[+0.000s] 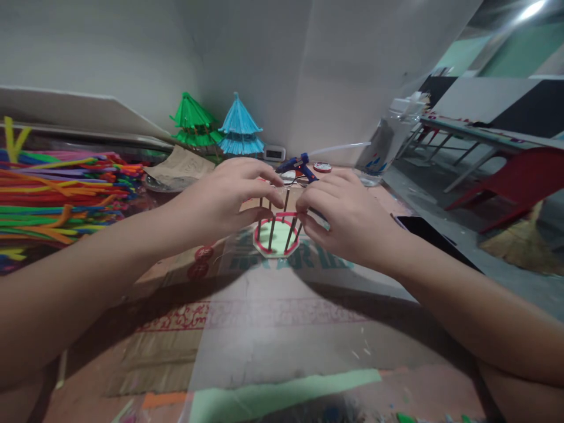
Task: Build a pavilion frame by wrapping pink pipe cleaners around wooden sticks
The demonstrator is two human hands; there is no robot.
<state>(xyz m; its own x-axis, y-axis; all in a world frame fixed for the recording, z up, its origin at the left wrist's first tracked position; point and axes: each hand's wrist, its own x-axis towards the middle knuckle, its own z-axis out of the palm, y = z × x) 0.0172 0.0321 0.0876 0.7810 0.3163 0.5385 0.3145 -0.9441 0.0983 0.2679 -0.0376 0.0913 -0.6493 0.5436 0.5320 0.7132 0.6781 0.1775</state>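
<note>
Your left hand (231,197) and right hand (346,211) meet above a small frame (279,238) near the middle of the tabletop (247,341). The frame has a pale, many-sided base edged in pinkish red, with thin brown posts (271,234) standing up from it. A pink strip (286,214) runs near the tops of the front posts, between your two sets of fingertips.

Your left hand is partly curled, its thumb and fingers a little apart beside the left posts; you cannot tell from here whether they grip anything. Your right hand is curled more tightly, fingertips at the right end of the strip, though whether it pinches the strip is hidden.

Beyond your hands, a blue glue gun (296,164) lies near a small white clock (274,153). To its left stand a green tiered tower (194,120) and a light blue tiered tower (240,123). A heap of colourful fuzzy sticks (61,194) lies left of your left hand, and a clear plastic jar (383,144) stands at the far right.
</note>
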